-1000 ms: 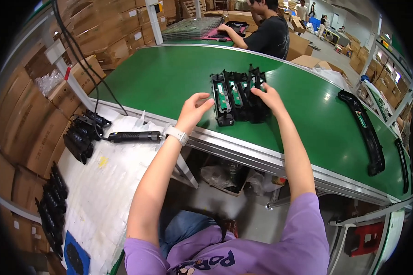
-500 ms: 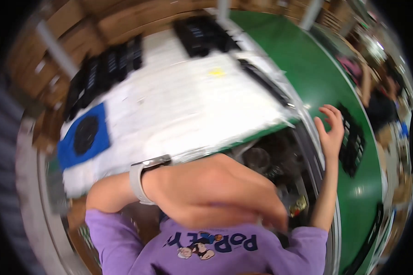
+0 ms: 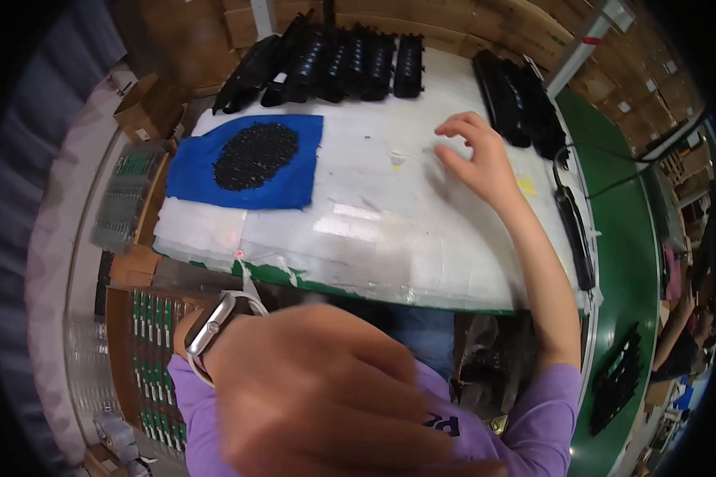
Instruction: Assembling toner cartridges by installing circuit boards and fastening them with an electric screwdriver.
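Observation:
My right hand (image 3: 476, 159) hovers over the white covered worktable (image 3: 390, 230), fingers spread and holding nothing. It is nearest a stack of black plastic housings (image 3: 523, 99) at the table's right end. My left hand (image 3: 326, 397), a watch (image 3: 215, 324) on its wrist, is raised close to the camera and blurred; I cannot make out its fingers or anything in them. A blue cloth (image 3: 203, 179) with a heap of small black pieces (image 3: 256, 155) lies on the table's left part.
A row of black housings (image 3: 338, 60) lines the table's far edge. A black power screwdriver (image 3: 574, 234) with its cable lies by the green conveyor belt (image 3: 636, 262), which carries black parts (image 3: 616, 380). Trays of green circuit boards (image 3: 147, 350) stand at my left.
The view has swung from the belt to the white worktable. My right hand left the black parts on the belt and now hovers over the table. My left hand rose near the camera.

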`<state>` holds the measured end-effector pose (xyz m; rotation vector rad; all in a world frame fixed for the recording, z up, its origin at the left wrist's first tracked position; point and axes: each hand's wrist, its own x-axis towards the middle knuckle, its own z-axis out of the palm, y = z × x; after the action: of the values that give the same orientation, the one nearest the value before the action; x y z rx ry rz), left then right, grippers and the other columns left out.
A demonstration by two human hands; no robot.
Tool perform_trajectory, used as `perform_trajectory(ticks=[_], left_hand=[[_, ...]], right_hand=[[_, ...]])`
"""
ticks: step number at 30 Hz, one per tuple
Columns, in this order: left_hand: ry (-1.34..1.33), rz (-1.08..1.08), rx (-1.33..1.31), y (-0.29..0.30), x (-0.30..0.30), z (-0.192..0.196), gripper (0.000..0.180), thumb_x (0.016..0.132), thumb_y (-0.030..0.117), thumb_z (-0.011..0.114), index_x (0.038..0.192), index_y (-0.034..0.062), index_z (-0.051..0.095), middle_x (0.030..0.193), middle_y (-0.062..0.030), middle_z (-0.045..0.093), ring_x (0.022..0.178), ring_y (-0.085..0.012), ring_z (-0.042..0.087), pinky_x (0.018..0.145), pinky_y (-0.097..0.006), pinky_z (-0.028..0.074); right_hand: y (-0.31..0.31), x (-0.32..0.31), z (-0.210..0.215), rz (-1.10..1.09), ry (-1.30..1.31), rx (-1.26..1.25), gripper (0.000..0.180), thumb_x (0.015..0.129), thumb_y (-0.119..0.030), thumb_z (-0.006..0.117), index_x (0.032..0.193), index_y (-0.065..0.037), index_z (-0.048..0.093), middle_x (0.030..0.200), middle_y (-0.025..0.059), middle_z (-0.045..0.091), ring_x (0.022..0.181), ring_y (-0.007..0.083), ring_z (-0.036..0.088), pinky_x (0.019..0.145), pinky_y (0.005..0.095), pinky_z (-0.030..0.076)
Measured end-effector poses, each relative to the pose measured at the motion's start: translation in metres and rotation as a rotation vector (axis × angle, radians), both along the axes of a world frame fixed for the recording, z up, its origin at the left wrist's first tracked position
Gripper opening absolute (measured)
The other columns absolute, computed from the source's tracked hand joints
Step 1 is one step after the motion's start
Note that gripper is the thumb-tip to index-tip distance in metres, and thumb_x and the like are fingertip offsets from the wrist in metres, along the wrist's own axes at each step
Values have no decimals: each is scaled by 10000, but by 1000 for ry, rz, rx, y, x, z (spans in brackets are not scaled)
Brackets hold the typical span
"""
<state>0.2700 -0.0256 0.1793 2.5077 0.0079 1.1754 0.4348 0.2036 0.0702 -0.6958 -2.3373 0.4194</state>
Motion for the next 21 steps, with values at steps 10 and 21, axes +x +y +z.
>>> perform_trajectory(ticks=[10,21], left_hand=[[-323,1065,-304,97,-96,-100,93,784,6,609,862,-10,657,720,-101,649,579,-158,630,530,-239,476],[-63,1153,-187,113,-117,-124,60,755,23,615,809,20,641,617,-89,610,478,-201,568,454,-267,441]], right_hand=[[139,-155,-27,-695,-309,-21,370,716,-326,661,965,-52,661,1186,173,501,1086,340,496,822,399,485],[171,-81,-19,-695,-469,-189,383,642,-339,638,899,-58,679,933,161,654,912,310,628,770,385,505]])
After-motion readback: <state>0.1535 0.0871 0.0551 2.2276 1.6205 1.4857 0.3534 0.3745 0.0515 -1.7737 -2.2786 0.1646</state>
